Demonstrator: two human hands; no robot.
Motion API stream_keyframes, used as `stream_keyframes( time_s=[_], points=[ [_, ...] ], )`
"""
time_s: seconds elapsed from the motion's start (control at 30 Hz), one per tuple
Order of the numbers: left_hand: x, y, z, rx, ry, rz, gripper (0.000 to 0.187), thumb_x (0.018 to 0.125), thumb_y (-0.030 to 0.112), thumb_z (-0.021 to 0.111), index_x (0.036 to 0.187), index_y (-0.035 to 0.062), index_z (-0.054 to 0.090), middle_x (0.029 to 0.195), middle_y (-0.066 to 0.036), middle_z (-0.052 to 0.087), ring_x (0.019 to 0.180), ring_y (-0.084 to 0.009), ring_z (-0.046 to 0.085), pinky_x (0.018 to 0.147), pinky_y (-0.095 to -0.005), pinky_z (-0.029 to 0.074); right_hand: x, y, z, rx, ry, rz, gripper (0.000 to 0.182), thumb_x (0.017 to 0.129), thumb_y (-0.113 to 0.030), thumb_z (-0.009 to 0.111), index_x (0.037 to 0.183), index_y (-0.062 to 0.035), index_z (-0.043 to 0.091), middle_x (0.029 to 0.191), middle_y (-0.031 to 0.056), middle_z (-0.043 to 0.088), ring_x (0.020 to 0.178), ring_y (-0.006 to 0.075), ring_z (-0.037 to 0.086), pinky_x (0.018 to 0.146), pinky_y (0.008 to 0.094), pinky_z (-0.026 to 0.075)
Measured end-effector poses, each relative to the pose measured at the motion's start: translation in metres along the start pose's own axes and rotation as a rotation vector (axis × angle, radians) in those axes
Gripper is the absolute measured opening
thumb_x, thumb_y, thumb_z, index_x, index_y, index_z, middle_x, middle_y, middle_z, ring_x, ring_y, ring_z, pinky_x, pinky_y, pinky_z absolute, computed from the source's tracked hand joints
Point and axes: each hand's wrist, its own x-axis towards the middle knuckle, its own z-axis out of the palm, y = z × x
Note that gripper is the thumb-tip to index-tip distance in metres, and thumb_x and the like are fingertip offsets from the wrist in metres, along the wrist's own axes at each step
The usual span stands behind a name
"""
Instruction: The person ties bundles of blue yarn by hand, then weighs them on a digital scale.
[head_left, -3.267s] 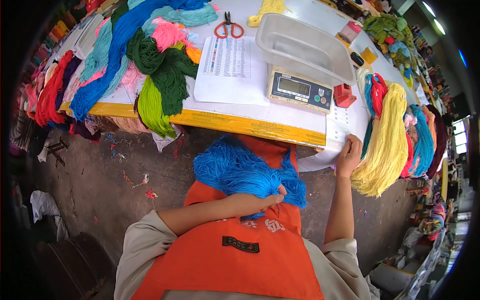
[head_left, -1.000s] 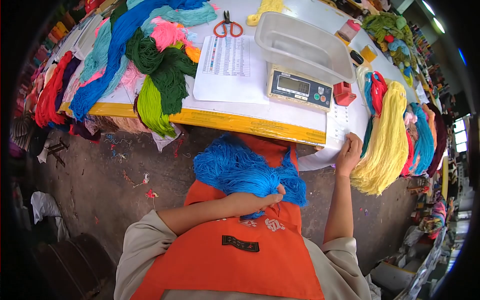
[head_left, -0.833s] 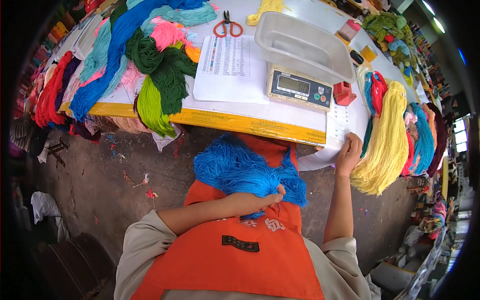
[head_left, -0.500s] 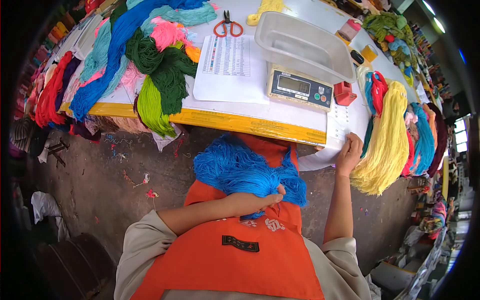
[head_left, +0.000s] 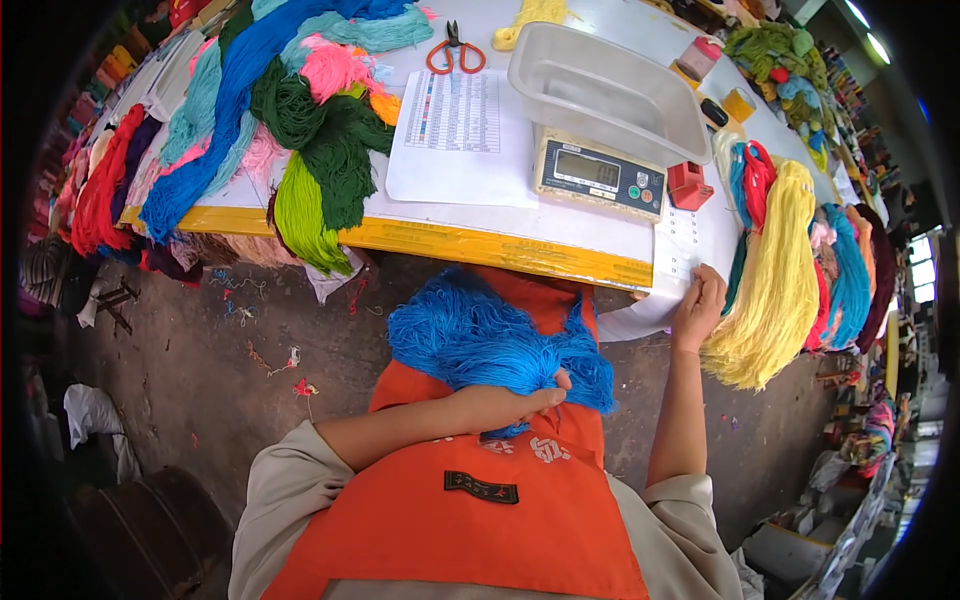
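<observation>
My left hand point(head_left: 520, 402) is closed around a skein of bright blue yarn point(head_left: 470, 335), which lies over my lap on the orange apron point(head_left: 440, 540). The loose strands spread out on both sides of the fist. At the table's right front corner, my right hand point(head_left: 699, 308) has its fingers bent together on a white sheet of small printed labels point(head_left: 678, 262) that hangs over the edge. Just right of that hand hangs a pale yellow skein point(head_left: 770, 290). Behind the labels stand a digital scale point(head_left: 600, 172) with a clear plastic tub point(head_left: 610, 90) on it, and a small red object point(head_left: 688, 187).
Red-handled snips point(head_left: 456, 52) and a printed chart point(head_left: 450, 140) lie on the white table, whose front edge is yellow point(head_left: 480, 243). Dark green yarn point(head_left: 335, 150), lime yarn point(head_left: 308, 215) and blue yarn point(head_left: 215, 140) drape over its left side. Thread scraps dot the floor point(head_left: 250, 380).
</observation>
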Motion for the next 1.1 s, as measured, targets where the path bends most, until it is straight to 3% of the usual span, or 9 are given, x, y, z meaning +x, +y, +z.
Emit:
stream_keyframes(
  time_s=[0.27, 0.57, 0.73, 0.83, 1.1],
  points=[
    [0.0012, -0.0031, -0.0002, -0.006, 0.014, -0.011, 0.025, 0.099, 0.02, 0.063, 0.117, 0.0049, 0.06, 0.082, 0.001, 0.057, 0.068, -0.0055, 0.051, 0.061, -0.0209, 0.045, 0.0001, -0.0036, -0.001, -0.01, 0.003, -0.012, 0.015, 0.092, 0.001, 0.051, 0.101, -0.0019, 0.063, 0.111, 0.0162, 0.065, 0.103, 0.0344, 0.061, 0.091, 0.04, 0.048],
    [-0.0027, -0.0022, -0.0027, 0.031, 0.055, -0.069, 0.027, 0.099, 0.03, 0.063, 0.117, 0.0107, 0.063, 0.081, 0.003, 0.059, 0.066, -0.0052, 0.051, 0.059, -0.0211, 0.044, -0.0014, -0.0036, 0.0014, 0.014, 0.023, 0.009, 0.012, 0.091, 0.002, 0.054, 0.097, -0.0008, 0.064, 0.11, 0.0156, 0.065, 0.103, 0.0325, 0.061, 0.091, 0.0396, 0.047],
    [-0.0034, -0.0039, -0.0021, 0.048, 0.047, -0.011, 0.018, 0.102, 0.032, 0.056, 0.106, 0.0155, 0.062, 0.074, 0.005, 0.056, 0.062, -0.0053, 0.047, 0.058, -0.0237, 0.041, -0.0023, -0.0033, 0.0022, -0.004, 0.022, 0.006, 0.013, 0.092, 0.001, 0.053, 0.099, -0.0008, 0.064, 0.111, 0.0164, 0.065, 0.103, 0.0334, 0.061, 0.091, 0.0396, 0.048],
    [-0.0003, -0.0044, -0.0054, 0.069, 0.014, -0.058, 0.024, 0.099, 0.027, 0.062, 0.115, 0.0098, 0.063, 0.078, 0.003, 0.058, 0.065, -0.0048, 0.051, 0.059, -0.0206, 0.044, -0.0021, -0.0028, 0.0014, -0.017, 0.02, -0.008, 0.015, 0.092, 0.001, 0.051, 0.101, -0.0007, 0.063, 0.111, 0.0169, 0.065, 0.103, 0.0343, 0.062, 0.091, 0.0396, 0.048],
    [0.0029, -0.0057, -0.0065, 0.068, -0.01, -0.091, 0.024, 0.1, 0.028, 0.061, 0.116, 0.0102, 0.062, 0.079, 0.003, 0.058, 0.065, -0.0047, 0.051, 0.059, -0.0204, 0.044, -0.0016, -0.0031, 0.0026, 0.007, 0.03, 0.001, 0.013, 0.09, 0.002, 0.054, 0.097, -0.0012, 0.064, 0.109, 0.0156, 0.066, 0.103, 0.0328, 0.061, 0.092, 0.0402, 0.046]
  ],
)
